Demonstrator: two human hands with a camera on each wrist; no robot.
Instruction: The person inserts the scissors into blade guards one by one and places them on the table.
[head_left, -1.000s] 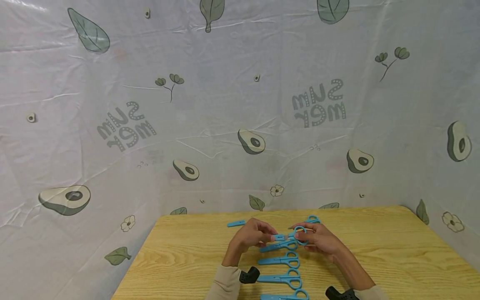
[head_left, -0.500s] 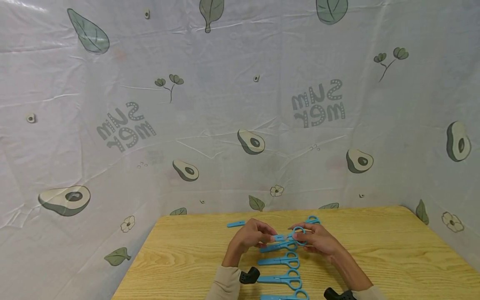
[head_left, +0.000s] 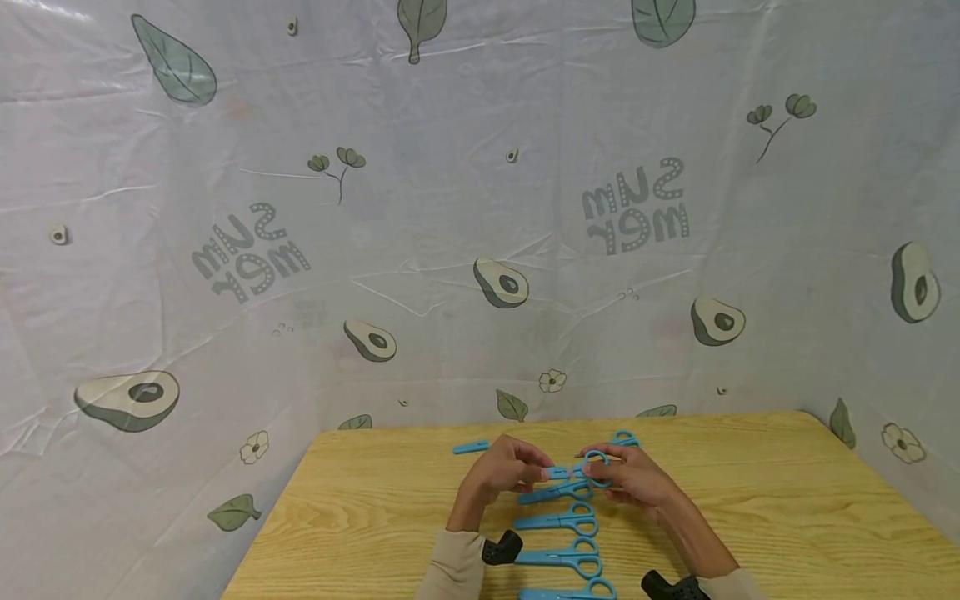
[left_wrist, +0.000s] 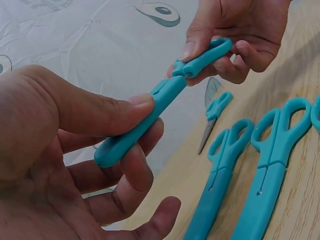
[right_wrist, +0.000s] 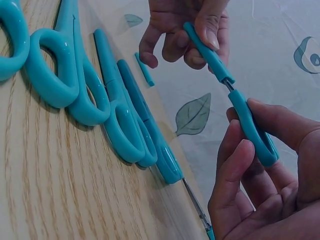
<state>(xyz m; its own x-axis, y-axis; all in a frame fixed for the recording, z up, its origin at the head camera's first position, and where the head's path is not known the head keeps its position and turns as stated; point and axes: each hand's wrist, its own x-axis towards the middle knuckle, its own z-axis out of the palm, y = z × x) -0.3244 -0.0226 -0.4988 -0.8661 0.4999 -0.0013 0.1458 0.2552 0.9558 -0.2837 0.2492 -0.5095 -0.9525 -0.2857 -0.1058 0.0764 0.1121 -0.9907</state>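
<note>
My left hand (head_left: 510, 467) pinches a light-blue blade cover (left_wrist: 142, 122) between thumb and fingers. From the other side, my right hand (head_left: 633, 479) grips the blue handle of a pair of scissors (right_wrist: 250, 127). The blades sit mostly inside the cover, and a short strip of bare metal shows between cover and handle in the right wrist view. Both hands hold the scissors up above the table, over the far end of a row of covered scissors (head_left: 558, 522).
Behind my right hand lies another pair of scissors (left_wrist: 217, 107) with a bare blade. A loose blue cover (head_left: 470, 447) rests near the back edge of the wooden table (head_left: 360, 508). A patterned sheet (head_left: 420, 217) hangs behind and at the sides.
My right hand has edged very slightly left with the scissors handle, toward the cover. The left hand keeps its hold in nearly the same spot.
</note>
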